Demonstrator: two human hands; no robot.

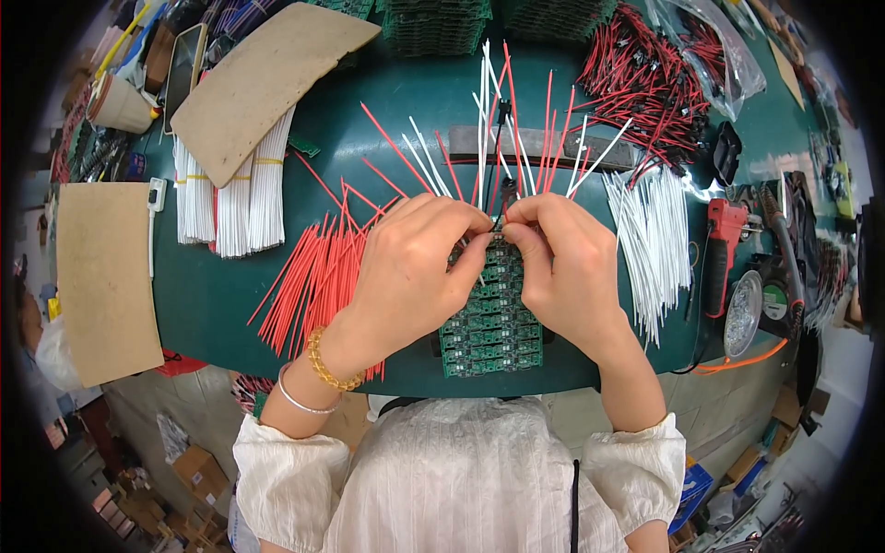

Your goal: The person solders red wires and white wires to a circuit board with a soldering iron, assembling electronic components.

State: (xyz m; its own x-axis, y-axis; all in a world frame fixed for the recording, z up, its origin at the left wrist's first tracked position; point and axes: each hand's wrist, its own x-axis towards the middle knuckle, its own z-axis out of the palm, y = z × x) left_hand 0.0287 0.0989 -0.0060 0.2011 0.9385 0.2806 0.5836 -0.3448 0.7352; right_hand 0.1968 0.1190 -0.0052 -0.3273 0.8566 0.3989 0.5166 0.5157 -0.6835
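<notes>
Both hands meet at the far end of a green circuit board panel [493, 323], which is lined with small dark parts. My left hand [415, 263] is closed, thumb and forefinger pinched at the panel's edge; whatever lies between the tips is too small to make out. Close against it, my right hand [576, 267] pinches a thin wire lead with a black connector [508, 187] standing just above the fingertips. Another black connector [503, 111] lies farther off. Red wires [550, 129] and white wires [484, 120] fan out beyond the hands.
Loose red wires [309, 286] lie left, loose white wires [648, 249] right. A grey bar [461, 145] lies behind the fanned wires. Red-black connector leads [636, 83] are heaped far right. Right stands a red-handled tool [724, 249]; left, brown boards [272, 83] over bundled white wires [230, 212].
</notes>
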